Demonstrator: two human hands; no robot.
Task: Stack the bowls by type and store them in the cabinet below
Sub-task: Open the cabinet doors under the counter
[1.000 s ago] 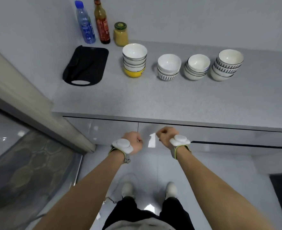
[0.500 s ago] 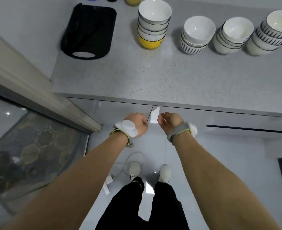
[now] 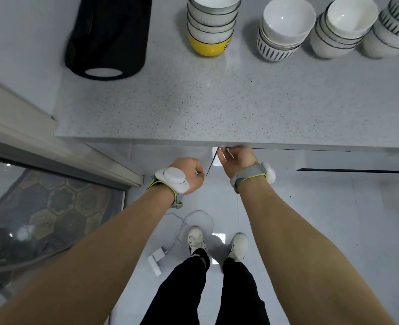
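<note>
Cabinet doors (image 3: 170, 158), below the counter (image 3: 217, 109): two glossy grey fronts meeting at a dark centre seam under the counter's near edge.

Left hand (image 3: 189, 174): fingers curled at the left door's edge by the seam; whether they grip it cannot be told.

Right hand (image 3: 238, 159): fingers curled, tucked up under the counter lip at the right door's top corner; grip cannot be told.

Bowls: four stacks in a row along the counter's far side, well apart from the near edge. Leftmost stack (image 3: 211, 26) has a yellow bowl at the bottom; striped stack (image 3: 280, 36) to its right; two more (image 3: 341, 31) (image 3: 393, 26) at far right.

Black cutting board (image 3: 109, 36): far left of the counter.

Floor: white charger and cable (image 3: 157, 260) near the person's left shoe.
</note>
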